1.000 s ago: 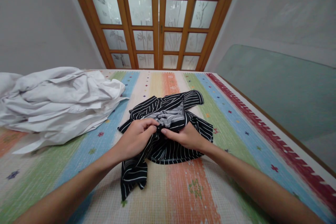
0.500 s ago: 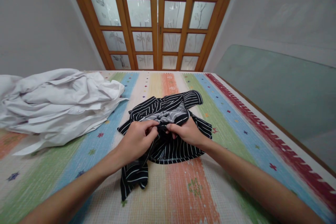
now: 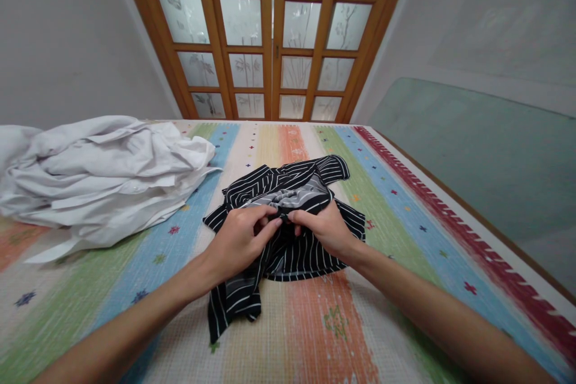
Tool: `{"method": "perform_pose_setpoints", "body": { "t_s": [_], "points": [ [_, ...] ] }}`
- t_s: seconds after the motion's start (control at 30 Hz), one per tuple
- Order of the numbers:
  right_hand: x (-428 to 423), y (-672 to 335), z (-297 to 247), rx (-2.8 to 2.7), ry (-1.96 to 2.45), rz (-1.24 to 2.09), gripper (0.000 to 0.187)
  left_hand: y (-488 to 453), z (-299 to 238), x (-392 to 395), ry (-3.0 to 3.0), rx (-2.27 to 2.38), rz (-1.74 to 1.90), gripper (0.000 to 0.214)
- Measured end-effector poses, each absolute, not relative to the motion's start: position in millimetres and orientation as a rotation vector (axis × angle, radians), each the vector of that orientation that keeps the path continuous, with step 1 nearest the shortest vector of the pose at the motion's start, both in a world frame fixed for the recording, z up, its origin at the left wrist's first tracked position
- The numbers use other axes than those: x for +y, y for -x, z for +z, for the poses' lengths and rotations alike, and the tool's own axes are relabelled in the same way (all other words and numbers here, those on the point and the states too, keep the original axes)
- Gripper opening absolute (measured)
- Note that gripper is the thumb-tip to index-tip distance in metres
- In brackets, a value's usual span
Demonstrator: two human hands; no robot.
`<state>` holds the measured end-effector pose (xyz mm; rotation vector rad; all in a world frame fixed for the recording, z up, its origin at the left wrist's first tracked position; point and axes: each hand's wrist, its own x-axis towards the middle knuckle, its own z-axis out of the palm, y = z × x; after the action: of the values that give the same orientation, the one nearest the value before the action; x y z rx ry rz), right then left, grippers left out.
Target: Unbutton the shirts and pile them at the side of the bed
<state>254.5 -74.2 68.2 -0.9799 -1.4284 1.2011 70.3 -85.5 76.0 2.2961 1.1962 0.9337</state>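
Observation:
A black garment with white stripes (image 3: 301,258), which looks like a shirt, lies bunched up in the middle of the table. Its grey inner side shows in a fold near the centre. My left hand (image 3: 245,234) pinches the dark edge of this fold between thumb and forefinger. Close beside it on the right, my right hand (image 3: 326,225) grips the same edge, thumb on top and fingers curled into the cloth. The two thumbs nearly meet. What lies right under the fingertips, such as a button, is too small to make out.
Heaped white clothing (image 3: 108,174) lies at the left. A striped multicoloured cloth (image 3: 333,336) covers the table. Beyond the far edge stand wooden doors with glass panes (image 3: 272,60); a pale green panel (image 3: 472,156) leans along the right wall.
My left thumb has straightened and shifted right, towards the right thumb. The right hand has moved slightly right with the cloth edge. The garment otherwise lies much the same.

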Motion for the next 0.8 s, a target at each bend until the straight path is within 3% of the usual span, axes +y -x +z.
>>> {"method": "perform_pose_setpoints", "body": {
  "t_s": [0.4, 0.8],
  "points": [
    [-72.7, -256.5, 69.5, -1.597, 0.949, 1.136, 0.027, -70.6, 82.5, -85.3, -1.944, 1.178, 0.845, 0.024],
    [-65.3, -263.9, 68.5, -1.677, 0.840, 1.148, 0.025, -68.7, 84.2, -80.4, -1.731, 1.093, 0.771, 0.023]
  ]
}}
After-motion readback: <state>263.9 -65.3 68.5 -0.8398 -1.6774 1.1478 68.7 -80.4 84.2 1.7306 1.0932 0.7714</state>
